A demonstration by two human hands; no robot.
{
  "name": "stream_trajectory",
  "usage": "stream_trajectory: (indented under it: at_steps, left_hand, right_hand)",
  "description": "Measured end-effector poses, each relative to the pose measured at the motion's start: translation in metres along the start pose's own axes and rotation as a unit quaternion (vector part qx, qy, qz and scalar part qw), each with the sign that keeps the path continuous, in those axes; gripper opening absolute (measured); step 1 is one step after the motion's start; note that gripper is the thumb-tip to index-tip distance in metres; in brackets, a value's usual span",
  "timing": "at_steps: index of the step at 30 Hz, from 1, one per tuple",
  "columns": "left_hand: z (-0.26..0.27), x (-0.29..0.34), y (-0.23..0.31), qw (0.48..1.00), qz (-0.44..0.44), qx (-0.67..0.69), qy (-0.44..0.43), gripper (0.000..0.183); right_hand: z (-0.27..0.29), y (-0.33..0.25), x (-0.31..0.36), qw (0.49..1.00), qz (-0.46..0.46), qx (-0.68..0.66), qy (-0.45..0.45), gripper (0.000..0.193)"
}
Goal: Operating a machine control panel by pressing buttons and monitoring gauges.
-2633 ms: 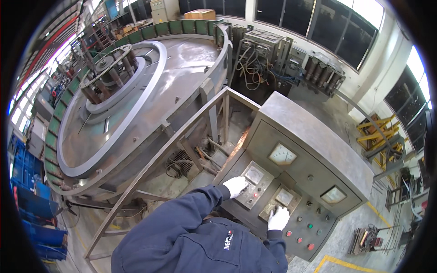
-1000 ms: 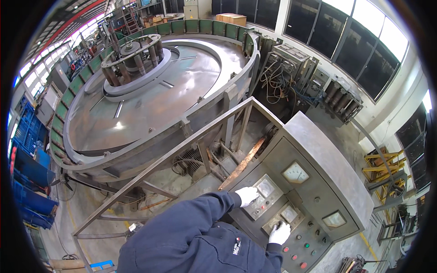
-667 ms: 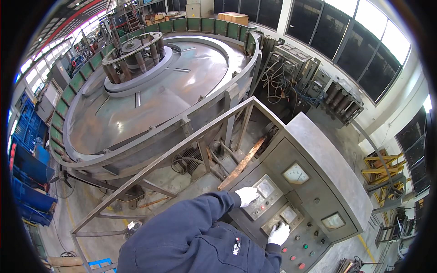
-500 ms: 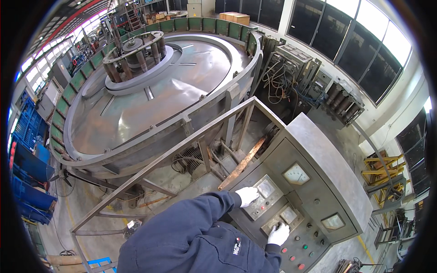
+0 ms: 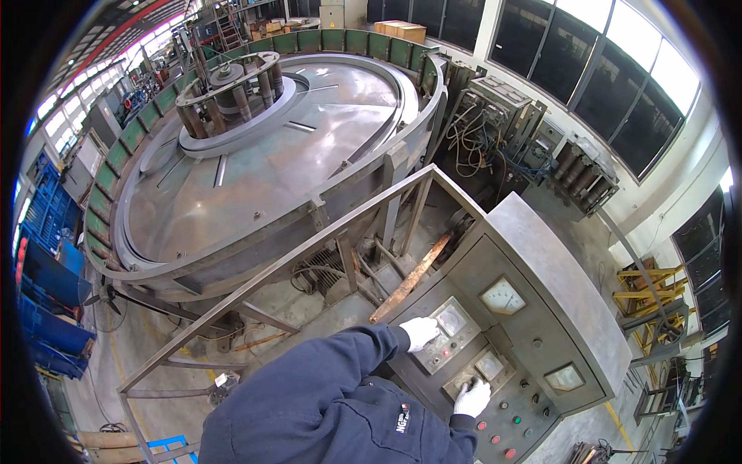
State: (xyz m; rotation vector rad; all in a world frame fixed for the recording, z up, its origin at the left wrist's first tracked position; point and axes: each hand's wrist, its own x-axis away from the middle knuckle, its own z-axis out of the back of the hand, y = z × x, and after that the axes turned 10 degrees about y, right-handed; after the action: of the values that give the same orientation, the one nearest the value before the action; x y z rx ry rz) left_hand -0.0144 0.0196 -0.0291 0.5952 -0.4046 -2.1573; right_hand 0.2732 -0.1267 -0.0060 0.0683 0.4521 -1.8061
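Both my hands wear white gloves and lie on a grey sloped control console (image 5: 558,288). My left hand (image 5: 420,333) is at the left edge of the upper meter panel (image 5: 461,340), its fingers closed against the panel face; what is under them is hidden. At the lower meter panel (image 5: 498,374), my right hand (image 5: 471,397) pinches a dark knob (image 5: 466,383) beside the meter. Push buttons sit near this hand, among them a red button (image 5: 510,454) and a green button (image 5: 516,420). Beyond the console lies a large round metal turntable (image 5: 270,178).
A metal frame railing (image 5: 286,276) runs between me and the turntable, which has a green-lined rim wall (image 5: 325,41). A worn wooden bar (image 5: 411,280) slants beside the console. Cables hang from machinery (image 5: 471,139) at the back right. Yellow stands (image 5: 653,290) are at the right.
The turntable has rotated: its slots and the shine on its surface lie in different places, the front slot farther left. My hands stay where they were on the console.
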Motion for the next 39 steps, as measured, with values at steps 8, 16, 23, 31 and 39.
stream_trajectory:
  at_steps: [8, 16, 23, 31, 39]
  left_hand:
    - [0.003, -0.001, 0.003, 1.0, 0.008, 0.012, 0.011, 0.01]
    - [0.0, 0.0, 0.002, 1.0, 0.012, 0.017, 0.015, 0.007]
    - [0.011, -0.006, 0.008, 0.999, 0.02, 0.008, -0.037, 0.011]
    - [0.011, -0.006, 0.006, 0.999, 0.014, 0.006, -0.036, 0.011]
    - [0.01, -0.004, 0.005, 0.999, 0.018, 0.006, -0.038, 0.012]
  right_hand:
    - [-0.003, 0.003, 0.001, 1.0, 0.004, -0.002, 0.005, 0.034]
    - [-0.002, 0.002, 0.0, 1.0, -0.001, -0.002, -0.001, 0.034]
    - [-0.006, 0.006, 0.002, 1.0, 0.007, -0.009, 0.015, 0.033]
    - [-0.006, 0.006, 0.002, 1.0, 0.001, -0.013, 0.008, 0.035]
    - [-0.004, 0.004, 0.001, 1.0, -0.006, -0.008, -0.004, 0.034]
